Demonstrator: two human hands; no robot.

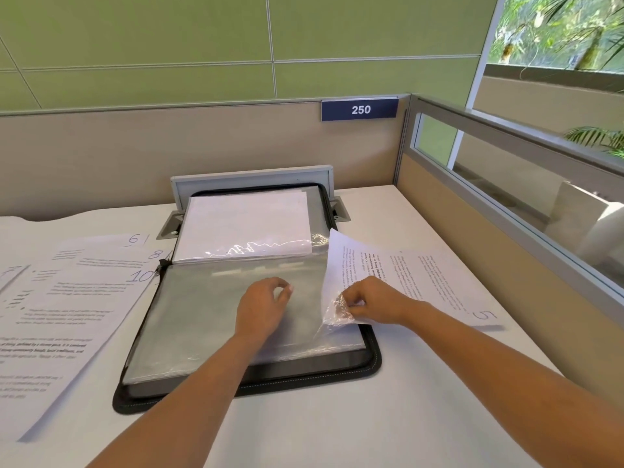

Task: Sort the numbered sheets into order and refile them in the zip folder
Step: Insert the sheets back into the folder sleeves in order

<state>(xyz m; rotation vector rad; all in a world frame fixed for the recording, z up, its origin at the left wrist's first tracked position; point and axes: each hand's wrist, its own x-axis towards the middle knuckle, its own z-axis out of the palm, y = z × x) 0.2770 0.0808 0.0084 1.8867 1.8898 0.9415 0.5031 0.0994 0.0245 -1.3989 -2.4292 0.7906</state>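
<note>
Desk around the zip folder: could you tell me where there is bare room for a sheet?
Free: the near strip of desk in front of the zip folder, and the corner between sheet 5 and the partition. Crowded: overlapping sheets left of the folder.

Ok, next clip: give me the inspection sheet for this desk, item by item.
Surface: white desk, papers spread on both sides.
Job's things: black zip folder lies open, a white page in its far half; numbered sheets 6, 8, 10 overlap at left; sheet 5 lies at right.
Clutter: nothing seen.
Grippers: right hand pinches a loose sheet and crinkled plastic at the folder's right edge; left hand rests on the near sleeve, fingers curled, grip unclear.
Cables: nothing seen; a raised desk hatch stands behind the folder.
Surroundings: partition bearing a 250 sign, green wall, window at right.
</note>
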